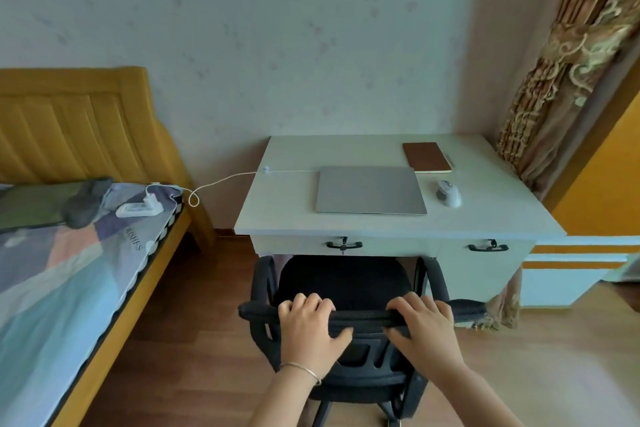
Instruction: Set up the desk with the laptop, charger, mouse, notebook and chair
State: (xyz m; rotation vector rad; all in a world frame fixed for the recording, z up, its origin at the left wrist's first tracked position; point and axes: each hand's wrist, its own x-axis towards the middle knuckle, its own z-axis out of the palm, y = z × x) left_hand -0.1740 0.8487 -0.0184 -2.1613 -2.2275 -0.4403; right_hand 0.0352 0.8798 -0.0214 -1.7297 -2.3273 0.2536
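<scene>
A black office chair (343, 282) stands with its seat partly under the white desk (284, 215). My left hand (310, 329) and my right hand (424, 331) both grip the top edge of its backrest, fingers over the front and thumbs behind. On the desk lies a closed silver laptop (370, 190). A brown notebook (426, 157) sits behind it to the right, and a white mouse (449, 193) rests right of the laptop. A white charger cable (221, 180) runs from the laptop's left side across to a charger plug (151, 199) in a power strip on the bed.
A bed (69, 270) with a yellow headboard and patterned cover fills the left side. A patterned curtain (568, 73) hangs at the right beside the desk. Two desk drawers with black handles (344, 245) face the chair. The floor is wood.
</scene>
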